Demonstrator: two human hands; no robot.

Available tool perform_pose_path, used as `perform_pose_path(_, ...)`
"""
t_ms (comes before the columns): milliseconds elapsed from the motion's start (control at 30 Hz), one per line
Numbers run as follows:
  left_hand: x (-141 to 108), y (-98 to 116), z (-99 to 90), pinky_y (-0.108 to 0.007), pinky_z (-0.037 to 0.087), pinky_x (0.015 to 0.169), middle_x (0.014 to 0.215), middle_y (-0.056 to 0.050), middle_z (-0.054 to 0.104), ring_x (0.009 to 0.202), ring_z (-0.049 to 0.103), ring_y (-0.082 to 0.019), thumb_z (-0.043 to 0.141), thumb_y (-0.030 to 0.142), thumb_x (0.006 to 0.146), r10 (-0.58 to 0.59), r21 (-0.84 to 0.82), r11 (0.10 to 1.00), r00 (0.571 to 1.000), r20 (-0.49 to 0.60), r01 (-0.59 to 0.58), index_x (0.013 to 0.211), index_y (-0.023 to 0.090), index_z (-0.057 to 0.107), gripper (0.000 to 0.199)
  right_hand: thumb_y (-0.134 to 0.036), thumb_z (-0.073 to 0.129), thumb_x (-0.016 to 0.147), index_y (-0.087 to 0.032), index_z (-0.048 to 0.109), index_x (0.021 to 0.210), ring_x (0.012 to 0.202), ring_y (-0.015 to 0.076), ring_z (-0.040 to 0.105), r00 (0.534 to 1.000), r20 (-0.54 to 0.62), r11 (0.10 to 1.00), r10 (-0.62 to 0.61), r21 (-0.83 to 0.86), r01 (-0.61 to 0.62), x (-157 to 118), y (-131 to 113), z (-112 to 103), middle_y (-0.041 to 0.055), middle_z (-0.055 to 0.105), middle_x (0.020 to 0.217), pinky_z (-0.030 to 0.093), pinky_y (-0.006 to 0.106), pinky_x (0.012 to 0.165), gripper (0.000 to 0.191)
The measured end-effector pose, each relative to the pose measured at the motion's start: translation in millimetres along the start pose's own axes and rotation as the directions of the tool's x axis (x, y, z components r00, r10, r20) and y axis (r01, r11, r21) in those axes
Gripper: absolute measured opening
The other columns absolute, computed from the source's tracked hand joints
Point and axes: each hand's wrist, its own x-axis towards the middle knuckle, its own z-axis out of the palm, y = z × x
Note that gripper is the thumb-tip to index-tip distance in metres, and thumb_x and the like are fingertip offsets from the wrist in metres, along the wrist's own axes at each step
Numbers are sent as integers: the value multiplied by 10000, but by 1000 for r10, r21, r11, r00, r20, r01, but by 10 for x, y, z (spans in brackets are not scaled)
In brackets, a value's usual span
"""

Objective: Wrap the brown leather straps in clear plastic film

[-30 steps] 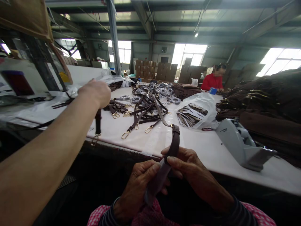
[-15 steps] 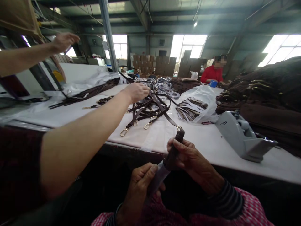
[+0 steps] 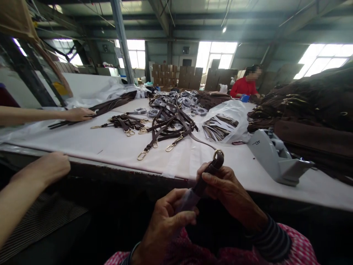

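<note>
My left hand is closed around a translucent plastic sleeve that covers the lower part of a dark brown strap. Above it, my right hand pinches the bare part of that strap between thumb and fingers. The strap's folded top end carries a gold ring, and a thinner strap runs from there back to the table. Ahead on the white table lies a tangled pile of brown straps with gold clips. How much strap sits inside the plastic is hidden.
A grey tape dispenser stands at the right by stacked brown material. Behind the straps is a plastic bag of strips. A co-worker's two arms reach in from the left. A person in red stands across the table.
The co-worker's arms have drawn back left, one hand leaving the strap pile and the other lowering to the long straps. My left thumb has shifted on the sleeve; my right hand keeps its grip.
</note>
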Motion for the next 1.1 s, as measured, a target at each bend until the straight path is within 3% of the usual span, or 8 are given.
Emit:
perform_pose_path(167,30,-29,-59,-144,437,504,709,-31,729,513,579,-68,900,254,696,-101,-132,987,994,-42,95,1090,127,735,445,-359,805,851,-150,754,879,541,82,366,992,118,997,-42,-61,50,-54,-7,-43,-20,533,664,218,256,504,217)
perform_pose_path(333,65,-57,-174,-170,473,443,726,-112,767,455,636,-117,855,397,768,-295,-132,933,922,251,335,985,104,734,384,-328,788,864,-165,773,903,573,106,392,970,232,986,-68,-133,101,-88,-38,-139,-31,489,633,250,276,547,168)
perform_pose_path(433,77,-90,-231,-175,452,418,712,-134,774,432,645,-131,747,510,868,-335,-57,922,861,383,384,943,82,759,434,-323,784,865,-174,788,909,575,108,415,958,279,980,-67,-161,115,-95,-47,-199,-6,553,701,263,275,532,155)
perform_pose_path(533,107,-158,-290,-172,394,367,619,-109,739,362,580,-111,710,604,871,-314,-80,919,840,441,386,877,64,777,544,-320,802,849,-189,796,903,587,108,443,947,314,980,-67,-155,121,-93,-56,-236,29,631,836,279,268,513,142)
perform_pose_path(733,164,-289,-356,-162,388,354,555,-78,696,354,549,-98,729,598,863,-315,-130,919,892,325,372,863,71,768,528,-271,831,833,-222,809,877,697,164,538,938,342,962,-58,-231,144,-96,-130,-239,53,678,864,361,284,565,69)
perform_pose_path(900,95,-178,-329,-181,419,426,639,-80,713,457,589,-114,771,630,790,-282,-43,950,908,311,309,909,85,777,558,-248,832,840,-217,813,879,857,220,618,924,381,952,-28,-272,142,-96,-172,-234,69,691,873,443,307,655,54)
perform_pose_path(1000,70,-56,-287,-174,403,491,673,-23,682,530,553,-93,901,382,669,-264,71,964,930,254,255,934,116,785,392,-242,830,845,-209,811,873,864,215,625,918,398,952,0,-280,122,-91,-186,-212,68,689,877,460,301,668,47)
perform_pose_path(1100,93,-1,-241,-178,371,536,666,27,609,573,487,-74,890,224,639,-164,154,977,982,88,150,839,128,759,258,-254,832,846,-187,806,879,698,135,561,934,357,947,12,-304,104,-95,-189,-171,45,665,866,394,248,567,79)
